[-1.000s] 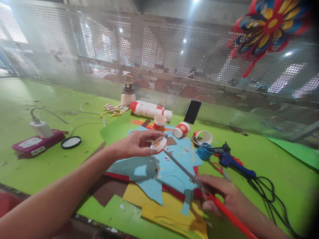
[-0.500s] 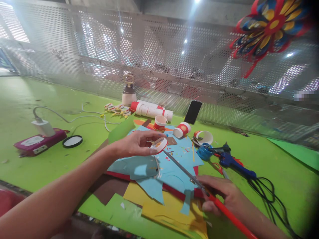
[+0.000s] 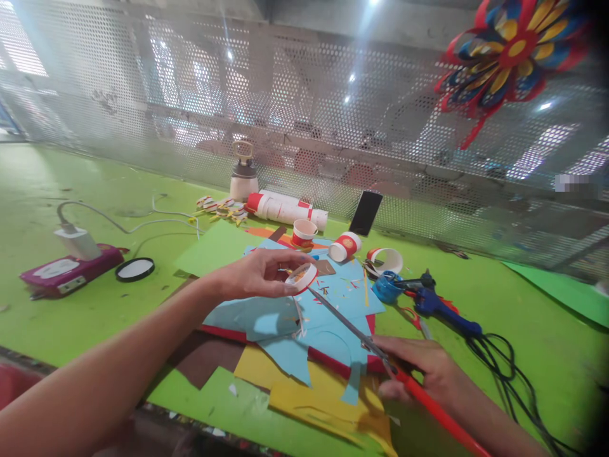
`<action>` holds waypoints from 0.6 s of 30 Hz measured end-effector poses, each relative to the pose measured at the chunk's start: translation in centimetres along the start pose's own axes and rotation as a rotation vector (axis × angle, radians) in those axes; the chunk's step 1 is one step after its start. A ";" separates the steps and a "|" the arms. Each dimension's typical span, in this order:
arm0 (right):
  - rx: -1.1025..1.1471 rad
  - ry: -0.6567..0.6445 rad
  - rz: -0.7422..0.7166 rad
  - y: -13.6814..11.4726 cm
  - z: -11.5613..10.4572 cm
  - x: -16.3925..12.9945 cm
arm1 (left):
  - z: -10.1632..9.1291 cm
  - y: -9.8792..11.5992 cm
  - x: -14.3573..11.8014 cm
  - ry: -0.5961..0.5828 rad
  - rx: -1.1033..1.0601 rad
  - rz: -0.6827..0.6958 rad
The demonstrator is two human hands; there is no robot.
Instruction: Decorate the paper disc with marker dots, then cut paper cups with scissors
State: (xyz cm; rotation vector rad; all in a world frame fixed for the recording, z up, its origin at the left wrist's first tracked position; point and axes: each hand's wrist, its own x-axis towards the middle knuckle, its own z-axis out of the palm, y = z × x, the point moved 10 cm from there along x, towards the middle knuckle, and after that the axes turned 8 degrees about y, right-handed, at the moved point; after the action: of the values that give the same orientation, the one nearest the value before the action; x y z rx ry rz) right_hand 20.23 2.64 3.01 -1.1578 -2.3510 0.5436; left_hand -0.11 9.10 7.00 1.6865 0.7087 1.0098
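Nearest you, your right hand (image 3: 423,374) is wrapped around the red handles of the scissors (image 3: 361,333), fingers closed on them, low over the yellow paper (image 3: 328,406). The blades run up and left, and their tip meets the cup piece (image 3: 301,277) that your left hand (image 3: 259,276) pinches between thumb and fingertips, above the blue paper (image 3: 333,298).

Since a second ago very little has moved. Both hands keep the same hold, the tip has stayed at the rim of the cup piece, and a thin white curl (image 3: 299,320) hangs from it as before. The whole scene has slid slightly left, and a green sheet (image 3: 214,251) behind your left hand now lies flatter. From that I judge the cut around the cup piece is paused or creeping on, not finished.

Beyond the papers lie three paper cups (image 3: 345,246), a blue tape roll (image 3: 386,289) and a blue glue gun (image 3: 442,308) with its black cable. To the left sit a round lid (image 3: 135,269) and a charger (image 3: 76,241) on a pink box. Farthest, a cup stack (image 3: 285,208), a phone (image 3: 365,214) and a paper flower (image 3: 509,54) stand by the mesh wall.
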 end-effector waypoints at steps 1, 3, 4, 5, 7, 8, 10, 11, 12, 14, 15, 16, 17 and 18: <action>-0.006 -0.011 -0.019 -0.3 0.1 0.0 | 0.0 0.0 0.0 0.000 0.004 -0.002; -0.003 -0.030 -0.023 -0.7 0.1 0.1 | 0.0 -0.2 0.0 0.003 0.004 -0.008; 0.002 -0.039 -0.015 -0.9 0.0 0.1 | 0.0 -0.3 0.0 0.004 0.001 -0.011; 0.005 -0.045 -0.001 -1.1 -0.1 0.1 | 0.0 -0.4 0.0 0.004 -0.001 -0.015; -0.004 -0.047 0.034 -1.3 -0.3 0.1 | 0.0 -0.5 0.1 0.001 -0.001 -0.020; -0.006 -0.053 0.043 -1.5 -0.3 0.1 | 0.1 -0.5 0.1 -0.003 0.002 -0.022; -0.001 -0.071 0.038 -1.7 -0.1 0.1 | 0.2 -0.6 0.1 -0.014 0.010 -0.023; 0.005 -0.080 0.026 -1.7 0.0 0.1 | 0.2 -0.6 0.1 -0.019 0.016 -0.023; 0.015 -0.088 0.006 -1.8 0.2 0.1 | 0.3 -0.7 0.1 -0.026 0.025 -0.025; 0.020 -0.087 -0.025 -1.7 0.4 0.1 | 0.3 -0.8 0.1 -0.035 0.056 -0.022; 0.013 -0.080 -0.028 -1.5 0.4 0.1 | 0.3 -0.9 0.1 -0.035 0.080 -0.014; 0.000 -0.070 -0.025 -1.3 0.5 0.1 | 0.2 -0.9 0.2 -0.032 0.109 -0.004; -0.018 -0.059 -0.022 -1.1 0.5 0.1 | 0.1 -1.0 0.2 -0.027 0.140 0.007; -0.040 -0.047 -0.027 -1.0 0.5 0.1 | -0.1 -1.1 0.3 -0.022 0.171 0.015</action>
State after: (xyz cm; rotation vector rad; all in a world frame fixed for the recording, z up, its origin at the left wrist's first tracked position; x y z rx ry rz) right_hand 19.28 2.07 3.18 -1.1408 -2.4240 0.5219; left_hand -0.04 9.69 6.07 1.8500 0.7872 0.9614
